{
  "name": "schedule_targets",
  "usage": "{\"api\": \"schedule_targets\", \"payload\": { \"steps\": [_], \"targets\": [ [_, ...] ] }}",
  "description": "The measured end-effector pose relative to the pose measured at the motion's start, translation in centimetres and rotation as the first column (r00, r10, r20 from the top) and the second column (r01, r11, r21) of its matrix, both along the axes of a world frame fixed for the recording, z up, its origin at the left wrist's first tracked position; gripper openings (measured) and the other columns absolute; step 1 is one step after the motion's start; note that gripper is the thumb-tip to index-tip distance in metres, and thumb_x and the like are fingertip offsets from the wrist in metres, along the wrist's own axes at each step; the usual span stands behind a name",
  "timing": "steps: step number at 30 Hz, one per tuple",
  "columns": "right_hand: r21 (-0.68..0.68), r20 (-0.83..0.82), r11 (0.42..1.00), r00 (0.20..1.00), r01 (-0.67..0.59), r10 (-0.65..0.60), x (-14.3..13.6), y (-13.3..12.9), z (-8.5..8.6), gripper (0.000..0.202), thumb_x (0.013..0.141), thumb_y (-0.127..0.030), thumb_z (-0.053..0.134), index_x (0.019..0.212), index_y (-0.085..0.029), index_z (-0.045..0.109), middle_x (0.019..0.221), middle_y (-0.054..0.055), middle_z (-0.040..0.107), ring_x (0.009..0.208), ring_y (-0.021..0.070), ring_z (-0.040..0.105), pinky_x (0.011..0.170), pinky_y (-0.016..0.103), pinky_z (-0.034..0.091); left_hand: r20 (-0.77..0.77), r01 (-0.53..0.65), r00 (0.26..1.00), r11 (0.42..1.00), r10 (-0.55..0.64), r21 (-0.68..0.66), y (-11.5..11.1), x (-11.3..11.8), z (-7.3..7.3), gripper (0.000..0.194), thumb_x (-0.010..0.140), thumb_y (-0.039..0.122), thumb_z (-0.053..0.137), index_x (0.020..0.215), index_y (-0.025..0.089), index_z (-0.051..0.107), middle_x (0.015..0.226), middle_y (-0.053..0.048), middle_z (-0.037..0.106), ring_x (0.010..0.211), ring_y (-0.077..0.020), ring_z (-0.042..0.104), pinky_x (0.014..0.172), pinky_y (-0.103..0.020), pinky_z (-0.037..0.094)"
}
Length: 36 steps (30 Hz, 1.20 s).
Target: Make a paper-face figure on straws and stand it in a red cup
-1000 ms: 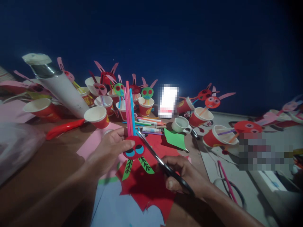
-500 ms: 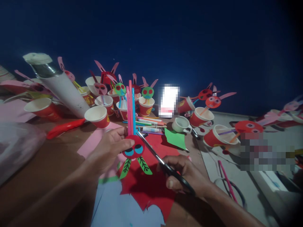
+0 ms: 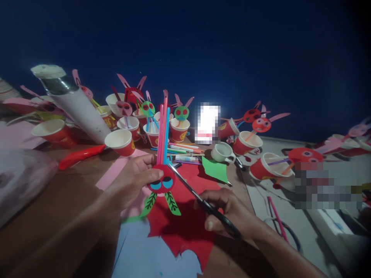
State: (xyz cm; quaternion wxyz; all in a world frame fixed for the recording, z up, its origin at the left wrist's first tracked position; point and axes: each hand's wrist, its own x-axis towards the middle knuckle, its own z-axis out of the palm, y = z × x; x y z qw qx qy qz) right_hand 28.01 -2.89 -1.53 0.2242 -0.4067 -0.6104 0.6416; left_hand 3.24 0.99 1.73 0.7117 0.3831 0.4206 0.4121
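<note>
My left hand (image 3: 142,173) is closed on a round red paper face (image 3: 159,185), its thumb pressed on the front. The face has blue-and-black eyes and two green leaf-patterned strips (image 3: 173,204) pointing down. Several pink and blue drinking straws (image 3: 163,131) stand up from its upper edge, behind or in my fingers. My right hand (image 3: 224,212) grips black-handled scissors (image 3: 199,199), fingers in the handles. Their blades look closed or nearly so, and the tips reach the blue straw near the face's top edge. Below lies torn red paper (image 3: 185,227).
Red paper cups (image 3: 119,143) with paper-faced straws line the back. A white flask (image 3: 78,112) leans at left. Markers (image 3: 185,148), a green paper piece (image 3: 214,170) and a white teacup (image 3: 223,153) lie beyond my hands. Blue paper (image 3: 145,255) is in front.
The straws have tilted slightly right at the top, and the red face has shifted a little left. The scissors have swung slightly, their tips staying by the blue straw.
</note>
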Motion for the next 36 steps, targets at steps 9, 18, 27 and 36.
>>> {"api": "schedule_targets", "payload": {
  "steps": [9,18,27,36],
  "targets": [
    [0.054,0.047,0.999,0.999,-0.003,0.001,0.05,0.05,0.22,0.036,0.065,-0.038,0.077,0.089,-0.012,0.069,0.052,-0.004,0.048,0.046,0.0063,0.036,0.041,0.017,0.027,-0.038,-0.007,0.999,1.0,0.006,-0.014,-0.03,0.1,0.62,0.025,0.068,0.014,0.071,0.093,0.017,0.068,0.07,-0.004,0.073,0.043,-0.0128,0.061,0.041,-0.022,0.05],
    [0.028,0.004,0.999,1.0,-0.02,0.02,0.5,0.4,-0.23,0.038,0.066,-0.04,0.076,0.089,-0.012,0.066,0.06,-0.002,0.052,0.051,0.0075,0.042,0.046,0.018,0.031,-0.04,0.02,0.999,1.0,-0.02,0.012,0.03,0.09,0.78,0.02,0.072,0.015,0.067,0.092,0.016,0.067,0.06,-0.003,0.069,0.038,-0.0112,0.057,0.043,-0.023,0.051],
    [0.073,-0.004,0.996,0.999,-0.042,0.042,0.34,0.5,-0.25,0.034,0.069,-0.041,0.072,0.087,-0.014,0.061,0.066,-0.002,0.052,0.059,0.0097,0.044,0.053,0.02,0.033,0.022,-0.079,0.997,0.996,0.078,0.046,-0.07,0.27,0.24,0.025,0.071,0.013,0.07,0.096,0.013,0.066,0.08,-0.006,0.074,0.064,-0.0143,0.068,0.065,-0.023,0.056],
    [0.064,0.005,0.998,1.0,-0.008,0.007,-0.25,0.1,-0.07,0.029,0.068,-0.033,0.074,0.086,-0.014,0.061,0.065,-0.003,0.049,0.06,0.0089,0.041,0.053,0.019,0.031,0.012,-0.104,0.995,0.994,0.103,0.046,-0.08,0.81,0.44,0.031,0.069,0.016,0.07,0.099,0.011,0.064,0.089,-0.009,0.073,0.078,-0.0198,0.068,0.073,-0.029,0.054]
  ]
}}
